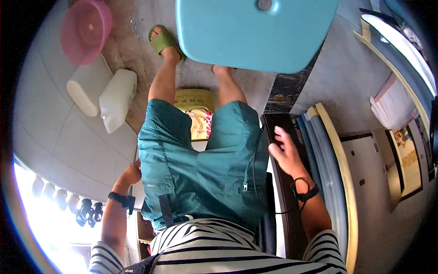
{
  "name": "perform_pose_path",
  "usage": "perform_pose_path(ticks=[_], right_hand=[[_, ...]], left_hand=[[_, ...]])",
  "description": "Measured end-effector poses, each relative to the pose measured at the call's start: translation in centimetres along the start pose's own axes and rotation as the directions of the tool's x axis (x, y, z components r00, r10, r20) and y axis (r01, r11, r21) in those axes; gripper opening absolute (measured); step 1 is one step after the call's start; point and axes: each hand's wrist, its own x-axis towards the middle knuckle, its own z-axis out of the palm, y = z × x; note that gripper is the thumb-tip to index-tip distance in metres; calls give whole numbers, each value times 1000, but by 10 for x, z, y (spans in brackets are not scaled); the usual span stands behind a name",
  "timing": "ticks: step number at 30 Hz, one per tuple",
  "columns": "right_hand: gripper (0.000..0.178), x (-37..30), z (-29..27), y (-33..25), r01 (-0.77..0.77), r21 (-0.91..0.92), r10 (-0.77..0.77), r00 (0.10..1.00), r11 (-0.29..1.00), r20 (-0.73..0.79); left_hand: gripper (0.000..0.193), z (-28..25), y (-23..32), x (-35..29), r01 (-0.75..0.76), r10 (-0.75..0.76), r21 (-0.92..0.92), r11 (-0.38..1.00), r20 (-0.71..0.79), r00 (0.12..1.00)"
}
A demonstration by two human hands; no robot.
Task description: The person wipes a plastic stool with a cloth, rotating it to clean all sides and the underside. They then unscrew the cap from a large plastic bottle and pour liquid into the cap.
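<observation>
My right hand (pixel 287 154) is raised beside the right leg of my green shorts (pixel 200 166), its fingers apart and nothing in it. It is over a dark brown ledge (pixel 285 192), with a black band around the wrist. My left hand (pixel 130 173) hangs at my left hip against the shorts, and its fingers are mostly hidden there. In front of my feet is a light blue plastic top (pixel 251 39) with rounded corners and a round hole. Between my legs shows a yellow-green bag (pixel 195 98) with a colourful printed piece (pixel 200 123) below it.
At the far left a pink basin (pixel 86 32) stands near a white container (pixel 89 86) and a translucent jug (pixel 117 98). My foot wears a green slipper (pixel 162 41). Stacked blue-grey panels (pixel 315 155) with a yellow edge line the right. A pale pink cloth (pixel 394 105) hangs beyond.
</observation>
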Motion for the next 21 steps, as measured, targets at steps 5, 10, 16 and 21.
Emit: perform_pose_path(ticks=[5,10,16,21], right_hand=[[51,-4,15,-45,533,-419,-448,846,736,289],[51,-20,3,-39,511,-574,-348,858,640,377],[46,-12,22,-52,581,-494,-468,814,647,344],[54,-45,-7,-3,-232,-337,309,931,912,194]], left_hand=[[51,-63,176,154,-184,184,-10,983,35,982],[60,-43,145,138,-101,98,16,995,100,990],[72,90,-149,-86,467,-487,139,873,223,845],[90,86,-155,-78,798,-803,-247,550,107,586]])
